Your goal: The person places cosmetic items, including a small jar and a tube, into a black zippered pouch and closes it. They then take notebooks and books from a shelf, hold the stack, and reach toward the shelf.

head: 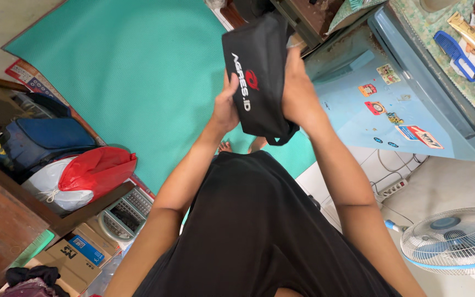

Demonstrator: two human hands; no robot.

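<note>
Holding a black pouch (259, 77) aloft over the green mat (138, 77): left hand (225, 107) and right hand (298, 91) fingers clamped on its sides; pouch apparently closed, handling midway.

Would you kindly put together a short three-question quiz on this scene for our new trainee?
1. True or false: both hands hold the black pouch.
2. Which colour is the mat on the floor: A red, B teal, C yellow?
3. What stands at the lower right, past the right hand and opposite the left hand?

Key: 1 true; 2 B; 3 a white and blue fan.
</note>
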